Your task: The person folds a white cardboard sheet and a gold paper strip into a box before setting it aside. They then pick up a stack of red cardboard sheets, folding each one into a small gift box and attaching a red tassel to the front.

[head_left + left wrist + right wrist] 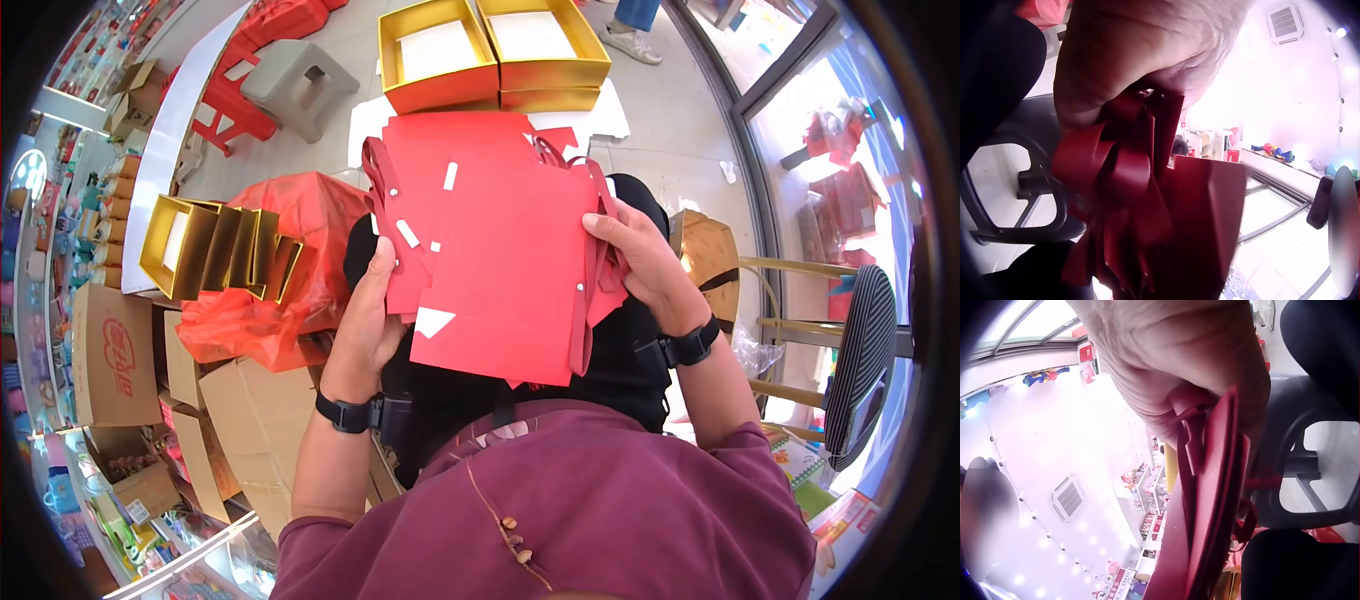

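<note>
A loose stack of flat red paper gift bags (500,250) with dark red ribbon handles (1132,169) lies over the person's lap in the head view. Small white patches show on the top ones. The left hand (375,305) grips the stack's left edge, its thumb pointing up along the side. On the opposite edge the right hand (645,255) pinches the stack, thumb on top and fingers hidden underneath. Several layers (1216,481) show edge-on below that hand in the right wrist view.
Gold open boxes (497,98) stand on a white surface ahead. More gold boxes (175,245) lean in a row at left, by a red plastic bag (290,225). A grey stool (300,85) is far left, a striped chair (860,370) at right. Cardboard boxes (115,355) line the left.
</note>
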Tool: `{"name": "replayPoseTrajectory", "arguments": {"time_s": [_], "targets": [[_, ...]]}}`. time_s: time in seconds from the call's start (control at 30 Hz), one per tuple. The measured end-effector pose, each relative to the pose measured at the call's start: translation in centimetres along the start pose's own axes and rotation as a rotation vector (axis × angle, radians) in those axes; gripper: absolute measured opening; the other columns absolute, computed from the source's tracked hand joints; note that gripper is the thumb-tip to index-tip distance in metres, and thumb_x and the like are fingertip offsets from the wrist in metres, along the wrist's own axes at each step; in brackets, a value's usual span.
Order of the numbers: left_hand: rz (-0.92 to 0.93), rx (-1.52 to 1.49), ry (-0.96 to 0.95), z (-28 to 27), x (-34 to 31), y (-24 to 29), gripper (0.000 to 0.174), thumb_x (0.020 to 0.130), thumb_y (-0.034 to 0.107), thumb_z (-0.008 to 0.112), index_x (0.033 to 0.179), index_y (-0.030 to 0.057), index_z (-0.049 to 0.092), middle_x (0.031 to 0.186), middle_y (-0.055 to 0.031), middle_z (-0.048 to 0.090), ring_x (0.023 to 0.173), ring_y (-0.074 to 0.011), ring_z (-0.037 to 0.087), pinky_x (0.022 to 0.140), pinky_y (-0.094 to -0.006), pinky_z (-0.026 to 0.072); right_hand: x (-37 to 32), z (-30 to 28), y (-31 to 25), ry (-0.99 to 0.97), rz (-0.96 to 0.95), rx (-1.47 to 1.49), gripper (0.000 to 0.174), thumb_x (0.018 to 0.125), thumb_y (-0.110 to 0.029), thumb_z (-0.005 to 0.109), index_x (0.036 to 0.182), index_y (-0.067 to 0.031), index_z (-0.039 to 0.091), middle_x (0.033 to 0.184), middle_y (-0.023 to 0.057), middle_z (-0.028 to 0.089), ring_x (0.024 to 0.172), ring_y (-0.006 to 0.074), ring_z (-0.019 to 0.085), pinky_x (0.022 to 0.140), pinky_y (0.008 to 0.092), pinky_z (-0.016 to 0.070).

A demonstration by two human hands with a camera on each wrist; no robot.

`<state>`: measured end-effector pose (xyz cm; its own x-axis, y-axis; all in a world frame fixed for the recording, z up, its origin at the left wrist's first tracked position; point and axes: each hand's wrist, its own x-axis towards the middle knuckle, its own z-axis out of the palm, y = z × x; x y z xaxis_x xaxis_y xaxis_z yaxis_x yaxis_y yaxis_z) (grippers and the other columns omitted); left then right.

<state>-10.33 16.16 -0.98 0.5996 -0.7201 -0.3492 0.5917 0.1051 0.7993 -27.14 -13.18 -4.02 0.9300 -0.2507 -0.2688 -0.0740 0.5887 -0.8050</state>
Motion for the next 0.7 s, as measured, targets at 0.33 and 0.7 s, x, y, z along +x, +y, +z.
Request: {"name": "replayPoseTrajectory", "arguments": {"time_s": [0.33, 0.7], "targets": [[-0.008, 0.108, 0.073, 2.1, -0.6, -1.0, 0.062, 0.111, 0.043, 0.055, 0.155, 0.0019, 0.041, 0.141, -0.0081, 0.062, 0.118, -0.0135, 0.067, 0.094, -0.0280, 0.0560, 0.3, 0.3, -0.8, 0.204, -0.080, -0.346, 0.046, 0.104, -0.032, 0.069, 0.128, 0.0050, 0.056, 0.111, 0.0092, 0.067, 0.100, 0.0104, 0.063, 0.087, 0.0252, 0.0516], [-0.003, 0.113, 0.033, 3.8, -0.7, -2.6, 0.059, 0.109, 0.038, 0.059, 0.152, 0.0002, 0.045, 0.144, -0.0122, 0.061, 0.131, -0.0213, 0.062, 0.108, -0.0388, 0.0516, -0.6, -0.3, -2.4, 0.290, -0.123, -0.775, 0.040, 0.101, -0.030, 0.070, 0.128, -0.0012, 0.061, 0.105, 0.0047, 0.066, 0.096, 0.0126, 0.061, 0.089, 0.0296, 0.0508]]}}
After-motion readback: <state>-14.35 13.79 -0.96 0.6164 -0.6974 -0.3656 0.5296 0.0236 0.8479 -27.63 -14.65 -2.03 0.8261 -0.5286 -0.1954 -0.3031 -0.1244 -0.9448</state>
